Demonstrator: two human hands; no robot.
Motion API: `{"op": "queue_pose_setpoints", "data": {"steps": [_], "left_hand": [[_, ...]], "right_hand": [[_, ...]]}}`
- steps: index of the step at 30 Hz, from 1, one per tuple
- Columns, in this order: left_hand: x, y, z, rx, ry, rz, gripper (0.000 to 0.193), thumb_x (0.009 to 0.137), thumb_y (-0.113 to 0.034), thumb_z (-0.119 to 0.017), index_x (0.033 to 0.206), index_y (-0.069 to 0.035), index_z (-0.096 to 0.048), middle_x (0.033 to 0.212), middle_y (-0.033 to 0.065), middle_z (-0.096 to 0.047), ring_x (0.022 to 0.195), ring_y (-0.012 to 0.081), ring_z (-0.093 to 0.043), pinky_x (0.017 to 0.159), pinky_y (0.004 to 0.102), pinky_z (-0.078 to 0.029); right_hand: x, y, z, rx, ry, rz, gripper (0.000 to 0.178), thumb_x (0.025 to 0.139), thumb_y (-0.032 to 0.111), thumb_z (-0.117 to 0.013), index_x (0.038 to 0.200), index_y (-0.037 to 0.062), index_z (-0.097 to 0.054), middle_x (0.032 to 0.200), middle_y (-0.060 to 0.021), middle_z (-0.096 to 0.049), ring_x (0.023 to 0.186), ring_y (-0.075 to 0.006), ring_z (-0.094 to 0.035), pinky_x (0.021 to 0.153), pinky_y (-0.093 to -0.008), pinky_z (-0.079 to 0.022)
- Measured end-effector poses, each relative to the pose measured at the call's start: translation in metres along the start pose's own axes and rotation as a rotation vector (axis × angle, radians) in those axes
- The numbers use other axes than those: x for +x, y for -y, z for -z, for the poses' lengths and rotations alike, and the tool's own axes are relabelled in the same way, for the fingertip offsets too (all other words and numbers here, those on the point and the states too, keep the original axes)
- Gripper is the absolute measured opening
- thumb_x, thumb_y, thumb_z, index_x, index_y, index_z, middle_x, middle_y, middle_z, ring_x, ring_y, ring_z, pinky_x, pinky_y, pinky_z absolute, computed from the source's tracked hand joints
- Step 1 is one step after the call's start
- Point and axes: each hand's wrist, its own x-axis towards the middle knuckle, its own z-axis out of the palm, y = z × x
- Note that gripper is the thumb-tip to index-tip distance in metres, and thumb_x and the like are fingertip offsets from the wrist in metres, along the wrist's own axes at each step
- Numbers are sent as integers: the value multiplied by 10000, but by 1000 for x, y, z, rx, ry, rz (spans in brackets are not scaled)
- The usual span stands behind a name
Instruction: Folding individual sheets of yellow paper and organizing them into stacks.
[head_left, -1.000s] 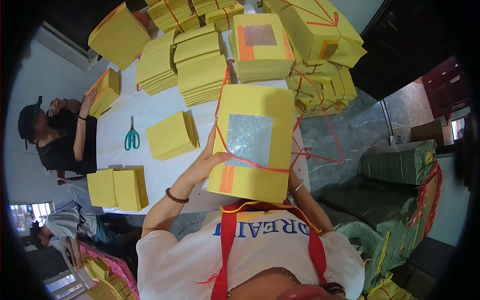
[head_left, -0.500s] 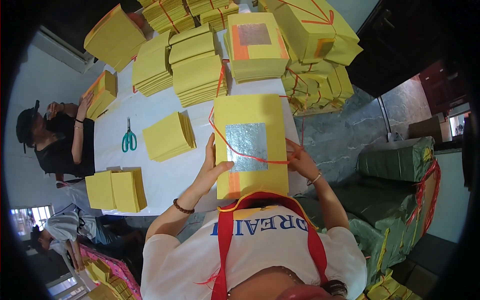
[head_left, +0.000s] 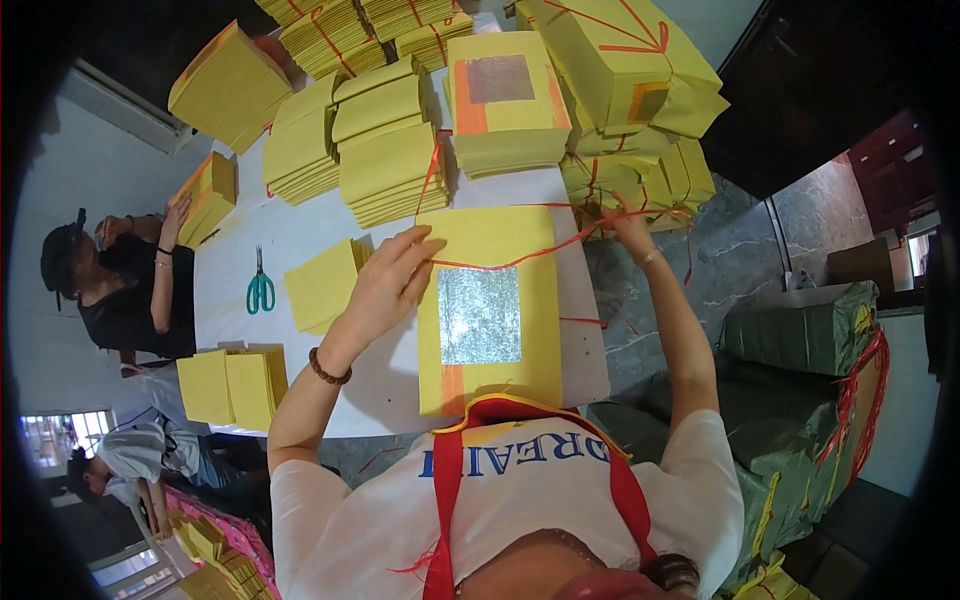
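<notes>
In front of my chest lies a stack of yellow paper [head_left: 490, 390] with a silvery square patch and an orange strip on top. A thin red string [head_left: 510, 266] crosses its far part. My left hand [head_left: 388, 282] is at the stack's far left edge, its bent fingertips closed on the string there. Out past the table's right edge, my right hand [head_left: 628, 228] is closed on the string and holds it off to the right. Another piece of string sticks out from beside the stack's right side.
Teal-handled scissors [head_left: 260, 282] and a small yellow stack [head_left: 318, 288] lie to the left on the white table [head_left: 325, 390]. Several yellow stacks [head_left: 385, 165] fill the far side. A co-worker [head_left: 130, 290] handles a bundle at left. Dark green wrapped bales [head_left: 790, 330] stand at right.
My right hand has moved away and to the right, drawing the string toward the stack's far end. My left hand has shifted from the stack's near left side to its far left edge.
</notes>
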Motion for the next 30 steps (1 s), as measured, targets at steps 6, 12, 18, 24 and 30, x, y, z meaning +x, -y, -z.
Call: {"op": "queue_pose_setpoints", "data": {"steps": [6, 12, 18, 24, 30], "left_hand": [[35, -16, -3, 509, 66, -354, 280, 757, -116, -605, 1023, -37, -567, 1036, 86, -559, 830, 201, -535, 689, 315, -420], [24, -27, 0, 722, 80, -290, 273, 708, -109, -606, 963, -24, -562, 962, 91, -560, 790, 187, -509, 669, 319, -384], [27, -27, -5, 670, 86, -230, 266, 686, -87, -588, 937, -1, -561, 915, 111, -572, 760, 195, -503, 646, 321, -379], [47, -23, -33, 536, -81, -357, 268, 685, -86, -567, 929, 26, -558, 938, 164, -579, 737, 211, -509, 626, 305, -380], [15, -25, -18, 632, 5, -177, 279, 665, -99, -581, 913, 26, -559, 939, 152, -577, 742, 212, -509, 607, 312, -382]], "right_hand": [[174, -125, 1, 173, 4, 22, 479, 884, 403, -519, 1264, 116, -468, 1002, -54, -610, 807, -151, -573, 728, -315, -459], [195, -52, -65, 511, 45, -175, 456, 903, 363, -426, 1275, 104, -483, 1200, -126, -542, 1098, -196, -496, 902, -280, -380], [295, 3, -59, 1048, 85, -1174, 519, 882, 457, -432, 1151, 34, -565, 1131, -157, -595, 1018, -258, -558, 867, -344, -425], [366, -113, 19, 1240, 241, 42, 449, 895, 381, -442, 1087, 5, -595, 929, -130, -642, 948, -242, -573, 852, -335, -432], [190, -2, -90, 873, -106, 359, 458, 857, 66, -530, 1283, -42, -405, 1237, -133, -487, 1103, -221, -489, 933, -310, -391]]}}
